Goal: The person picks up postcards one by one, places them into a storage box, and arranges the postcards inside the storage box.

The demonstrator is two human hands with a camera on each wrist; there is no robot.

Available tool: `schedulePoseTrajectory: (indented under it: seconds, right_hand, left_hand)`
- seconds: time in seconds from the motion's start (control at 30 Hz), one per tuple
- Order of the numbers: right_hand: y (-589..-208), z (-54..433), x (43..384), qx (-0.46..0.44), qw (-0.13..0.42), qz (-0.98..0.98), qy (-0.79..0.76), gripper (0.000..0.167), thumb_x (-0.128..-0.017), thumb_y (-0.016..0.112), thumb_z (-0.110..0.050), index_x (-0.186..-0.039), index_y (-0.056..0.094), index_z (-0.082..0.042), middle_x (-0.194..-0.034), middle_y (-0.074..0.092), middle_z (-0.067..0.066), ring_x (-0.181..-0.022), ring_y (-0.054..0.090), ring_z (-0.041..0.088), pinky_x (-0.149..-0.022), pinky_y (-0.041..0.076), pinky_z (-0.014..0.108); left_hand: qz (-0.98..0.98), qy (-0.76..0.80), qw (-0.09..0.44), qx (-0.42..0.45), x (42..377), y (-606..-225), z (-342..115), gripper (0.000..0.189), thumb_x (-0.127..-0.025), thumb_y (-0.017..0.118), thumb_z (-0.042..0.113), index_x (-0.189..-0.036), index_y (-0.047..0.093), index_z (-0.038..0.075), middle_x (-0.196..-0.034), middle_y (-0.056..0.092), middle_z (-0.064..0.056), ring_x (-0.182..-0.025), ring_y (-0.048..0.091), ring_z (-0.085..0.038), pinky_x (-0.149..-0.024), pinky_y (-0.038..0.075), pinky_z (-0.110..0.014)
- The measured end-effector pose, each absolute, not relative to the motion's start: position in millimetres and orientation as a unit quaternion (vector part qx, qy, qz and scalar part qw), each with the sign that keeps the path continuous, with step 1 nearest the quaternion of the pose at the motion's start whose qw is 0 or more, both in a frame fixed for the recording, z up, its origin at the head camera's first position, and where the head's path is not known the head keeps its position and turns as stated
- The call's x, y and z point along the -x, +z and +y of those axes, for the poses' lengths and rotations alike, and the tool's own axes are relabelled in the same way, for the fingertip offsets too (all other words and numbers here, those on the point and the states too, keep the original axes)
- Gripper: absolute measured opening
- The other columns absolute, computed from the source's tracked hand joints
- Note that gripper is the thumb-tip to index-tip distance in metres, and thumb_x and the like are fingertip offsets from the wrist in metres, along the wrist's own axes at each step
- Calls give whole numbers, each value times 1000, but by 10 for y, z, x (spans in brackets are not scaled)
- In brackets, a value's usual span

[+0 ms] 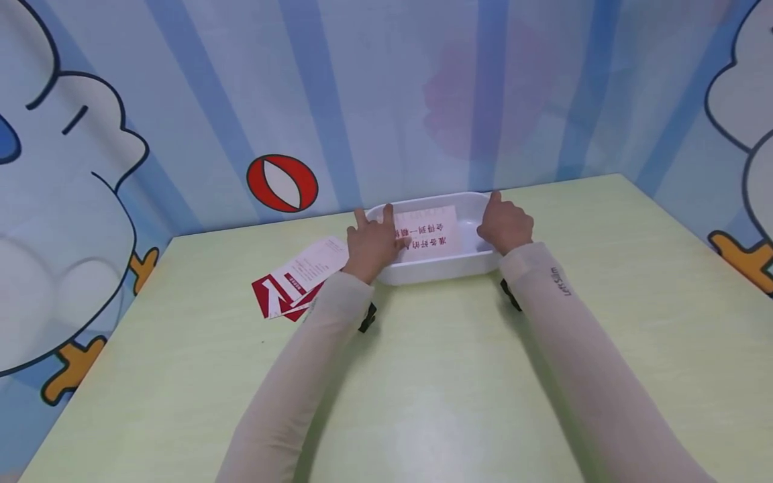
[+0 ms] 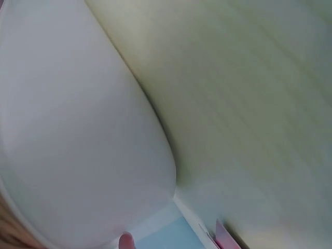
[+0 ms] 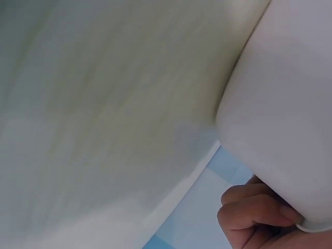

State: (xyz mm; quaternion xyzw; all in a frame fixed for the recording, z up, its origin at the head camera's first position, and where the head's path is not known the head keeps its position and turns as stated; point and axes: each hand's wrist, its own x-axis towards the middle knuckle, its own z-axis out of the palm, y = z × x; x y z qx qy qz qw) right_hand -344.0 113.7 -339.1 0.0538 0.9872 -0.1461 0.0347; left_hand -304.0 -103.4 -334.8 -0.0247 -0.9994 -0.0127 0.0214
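A white plastic tray (image 1: 447, 267) stands at the far edge of the table. Inside it lies a pale paper card (image 1: 430, 221) with red printed characters, upside down from here. My left hand (image 1: 370, 248) holds the tray's left end, its thumb over the inside and covering part of the card. At the right end, my right hand (image 1: 506, 225) grips the rim; the right wrist view shows its fingers (image 3: 254, 210) curled against the outer wall. Most of my left hand is hidden in the left wrist view, where one fingertip (image 2: 126, 241) shows beside the tray.
Left of the tray, several red and white printed cards (image 1: 296, 278) lie fanned and overlapping on the pale green table (image 1: 435, 376). A blue striped backdrop (image 1: 398, 100) with cartoon drawings rises behind the table and along its sides.
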Motion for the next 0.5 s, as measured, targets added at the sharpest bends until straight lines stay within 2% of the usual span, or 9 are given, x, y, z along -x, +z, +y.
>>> schedulePoseTrajectory:
  seconds: [0.27, 0.5]
  right_hand:
    - [-3427, 1170, 3422, -53, 42, 988, -142, 72, -96, 56, -20, -154, 19, 2, -129, 59, 28, -112, 63, 42, -99, 51, 55]
    - [-3394, 1187, 3404, -59, 33, 988, -139, 71, -96, 57, -21, -153, 22, 2, -127, 60, 28, -109, 64, 40, -96, 52, 54]
  left_hand:
    - [-999, 17, 11, 39, 2988, -3359, -995, 82, -94, 59, 54, -154, 29, 6, -123, 68, -20, -139, 25, -38, -108, 40, -54]
    - [-999, 18, 19, 47, 2956, -3326, -961, 78, -91, 64, 53, -146, 40, 2, -124, 67, -21, -139, 26, -38, -108, 41, -55]
